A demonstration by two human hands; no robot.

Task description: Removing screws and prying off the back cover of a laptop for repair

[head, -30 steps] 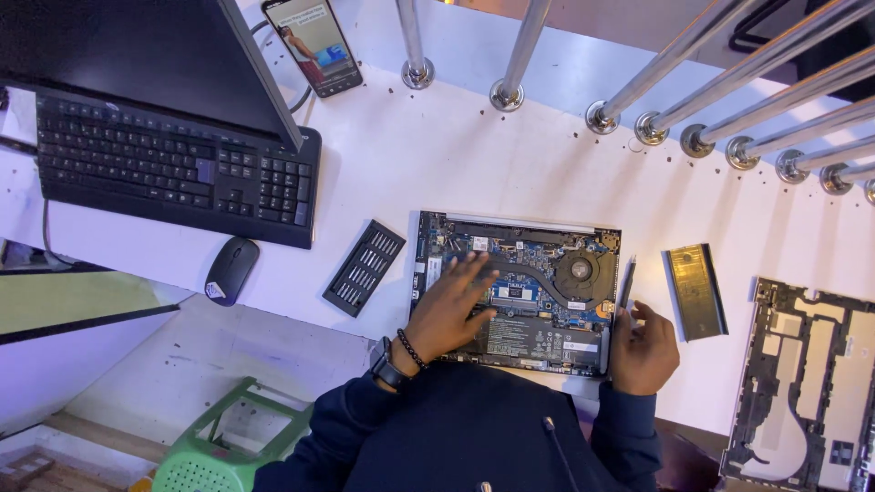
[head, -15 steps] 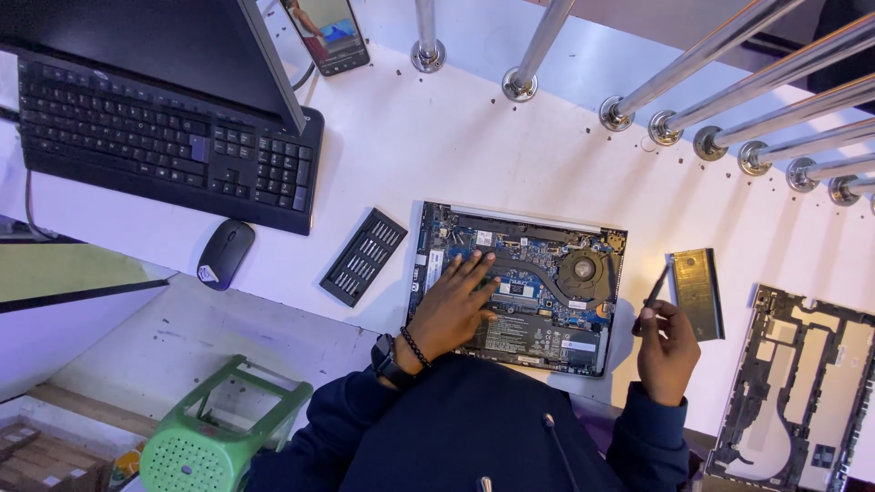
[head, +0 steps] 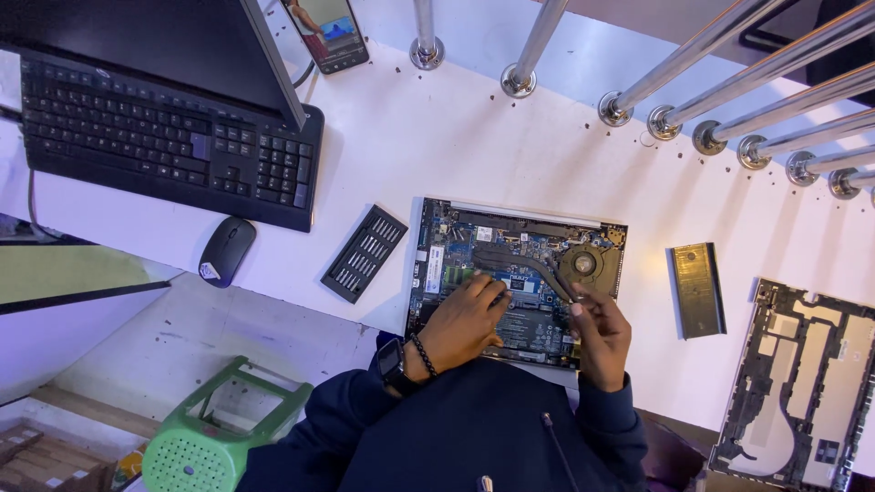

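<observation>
An opened laptop (head: 456, 239) lies on the white table with its circuit board, fan and battery showing. My left hand (head: 465, 319) rests flat on the middle of the board, fingers spread, holding nothing; its wrist carries a watch and a bead bracelet. My right hand (head: 603, 335) hovers over the laptop's right part, just below the round fan (head: 583, 264). It pinches a thin dark screwdriver (head: 558, 281) whose tip points up-left toward the heat pipe.
A black bit holder (head: 365, 252), a mouse (head: 226, 251) and a keyboard (head: 164, 150) lie to the left, with a phone (head: 328, 32) at the back. A flat olive part (head: 697, 290) and a laptop bottom cover (head: 802, 383) lie right. Metal rails (head: 729, 82) cross behind; a green stool (head: 219, 428) stands below.
My right hand has moved left with the screwdriver, from beside the laptop's right edge to over the board near the fan. The left hand stays on the board.
</observation>
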